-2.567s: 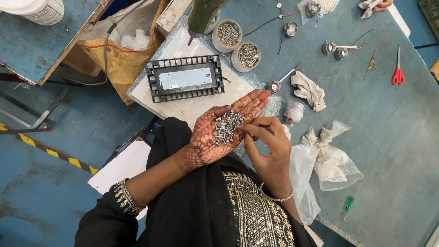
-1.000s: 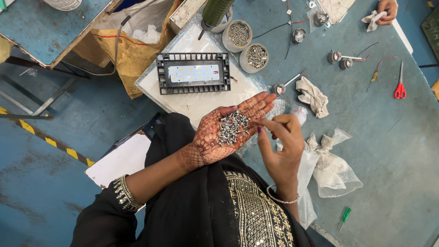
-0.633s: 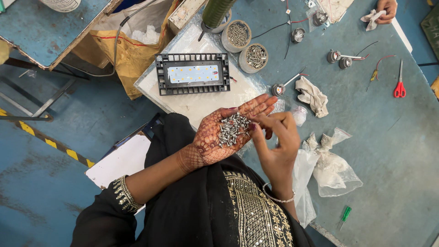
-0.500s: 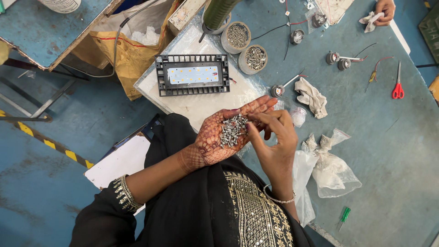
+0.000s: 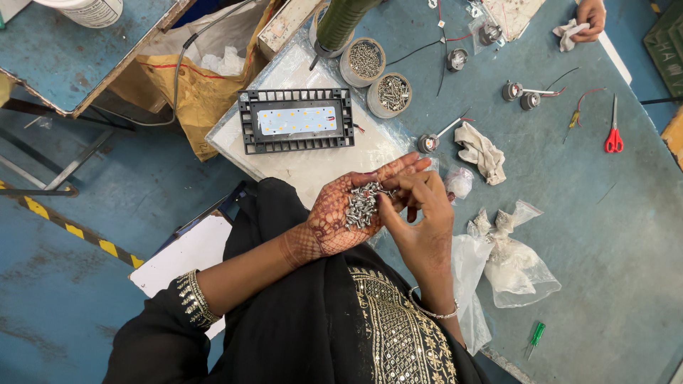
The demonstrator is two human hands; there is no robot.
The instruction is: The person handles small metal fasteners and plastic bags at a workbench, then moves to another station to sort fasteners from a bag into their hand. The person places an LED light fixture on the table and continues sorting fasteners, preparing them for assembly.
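My left hand [image 5: 341, 213] lies palm up in front of my chest and cups a heap of small silver screws [image 5: 361, 205]. My right hand [image 5: 420, 213] reaches across from the right, its fingertips pinching into the screw heap at the palm's far edge. Just beyond both hands a black framed lamp panel [image 5: 296, 121] with a white strip of small lights lies on a white plastic sheet [image 5: 313, 160].
Two round tubs of screws [image 5: 378, 82] stand behind the lamp panel. A grey rag [image 5: 481, 151], clear plastic bags [image 5: 512, 259], red scissors [image 5: 613, 135], a green screwdriver [image 5: 533, 338] and small round parts lie on the blue table [image 5: 612, 235]. Another person's hand [image 5: 588, 16] holds a cloth at the top right.
My right hand has moved left from beside the open palm and its fingertips are now in the screw heap. My left hand has stayed where it was.
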